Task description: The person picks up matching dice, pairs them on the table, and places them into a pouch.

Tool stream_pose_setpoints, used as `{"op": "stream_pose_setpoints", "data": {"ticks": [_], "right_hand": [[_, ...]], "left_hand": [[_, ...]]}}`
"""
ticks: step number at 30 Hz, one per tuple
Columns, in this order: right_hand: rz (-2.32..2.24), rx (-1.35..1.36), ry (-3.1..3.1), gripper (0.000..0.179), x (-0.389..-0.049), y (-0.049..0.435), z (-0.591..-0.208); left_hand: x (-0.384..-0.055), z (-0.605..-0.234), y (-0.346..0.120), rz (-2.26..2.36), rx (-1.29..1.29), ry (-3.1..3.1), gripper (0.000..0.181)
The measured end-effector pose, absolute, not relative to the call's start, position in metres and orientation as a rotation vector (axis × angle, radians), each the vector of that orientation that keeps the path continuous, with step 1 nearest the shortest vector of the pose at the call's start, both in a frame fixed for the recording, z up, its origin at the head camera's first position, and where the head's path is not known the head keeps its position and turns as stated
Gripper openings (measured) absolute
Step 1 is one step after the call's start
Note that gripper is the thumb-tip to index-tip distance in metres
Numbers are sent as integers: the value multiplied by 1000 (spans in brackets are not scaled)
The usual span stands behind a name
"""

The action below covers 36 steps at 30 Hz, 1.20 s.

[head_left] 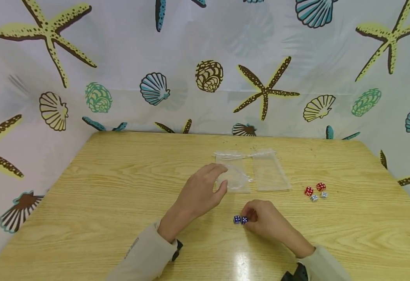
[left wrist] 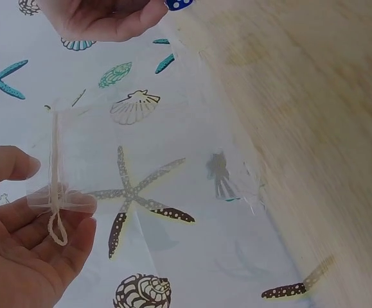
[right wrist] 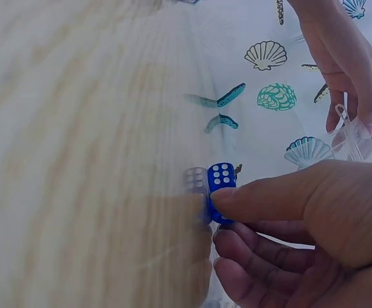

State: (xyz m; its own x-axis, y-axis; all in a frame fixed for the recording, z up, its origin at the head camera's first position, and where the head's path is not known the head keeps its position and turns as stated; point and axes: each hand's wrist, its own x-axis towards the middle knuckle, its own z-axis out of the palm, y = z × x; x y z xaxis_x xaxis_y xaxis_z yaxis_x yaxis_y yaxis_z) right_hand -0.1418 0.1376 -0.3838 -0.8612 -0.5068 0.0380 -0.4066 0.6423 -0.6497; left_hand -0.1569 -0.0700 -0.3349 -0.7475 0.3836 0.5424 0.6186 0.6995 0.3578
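My left hand point(head_left: 199, 190) holds a small sheer drawstring bag point(left wrist: 86, 151) above the table, fingers curled by its cord end. The pale cord loop point(left wrist: 58, 228) hangs beside the fingertips. Two more sheer bags lie flat farther back, the left one partly behind that hand and the right bag point(head_left: 270, 171) in plain sight. With thumb and fingers, my right hand point(head_left: 266, 219) pinches a blue die point(right wrist: 223, 186) with white pips, low at the tabletop. Just left of it, a second blue die point(head_left: 237, 219) stands on the table.
Two red dice point(head_left: 308, 191) and two white dice point(head_left: 314, 198) sit in a loose cluster on the right side. They rest on a wooden table point(head_left: 120, 171). A white curtain point(head_left: 120, 47) printed with shells and starfish encloses the back and sides.
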Motion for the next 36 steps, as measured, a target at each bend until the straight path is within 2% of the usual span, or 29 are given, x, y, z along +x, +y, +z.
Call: {"op": "stream_pose_setpoints", "data": {"ticks": [9, 36], "right_hand": [[-979, -796, 2771, 12, -140, 138, -373], [-1020, -913, 3053, 12, -148, 135, -296]], "left_hand": [[-157, -335, -70, -728, -784, -2481, 25], [-157, -335, -69, -672, -811, -2524, 28]]}}
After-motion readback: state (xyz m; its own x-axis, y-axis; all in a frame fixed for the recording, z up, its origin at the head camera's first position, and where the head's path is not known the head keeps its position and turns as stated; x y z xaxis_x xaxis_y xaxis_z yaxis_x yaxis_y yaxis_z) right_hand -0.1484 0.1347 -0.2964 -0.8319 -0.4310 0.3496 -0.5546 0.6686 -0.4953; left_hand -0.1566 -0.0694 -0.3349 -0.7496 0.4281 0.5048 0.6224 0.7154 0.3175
